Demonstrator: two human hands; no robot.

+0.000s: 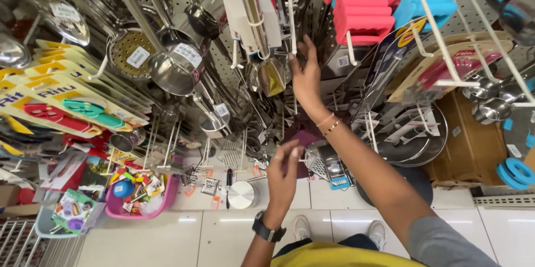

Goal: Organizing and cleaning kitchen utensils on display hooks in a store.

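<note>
My right hand [306,76] reaches up to the pegboard with its fingers spread, touching a row of steel utensils and a hanging metal scoop [271,75]. It grips nothing. Two thin bracelets circle that wrist. My left hand [282,178] hovers lower, fingers apart and empty, with a black watch [267,229] on the wrist. It is level with small steel graters [325,164] hanging near the bottom of the rack.
Steel ladles [176,69] and strainers hang at upper left, carded peelers [67,105] at far left. Pink and blue sponges [362,13] sit top right, steel plates [415,139] and cardboard boxes [473,144] at right. A pink basket [139,192] of small items stands on the tiled floor.
</note>
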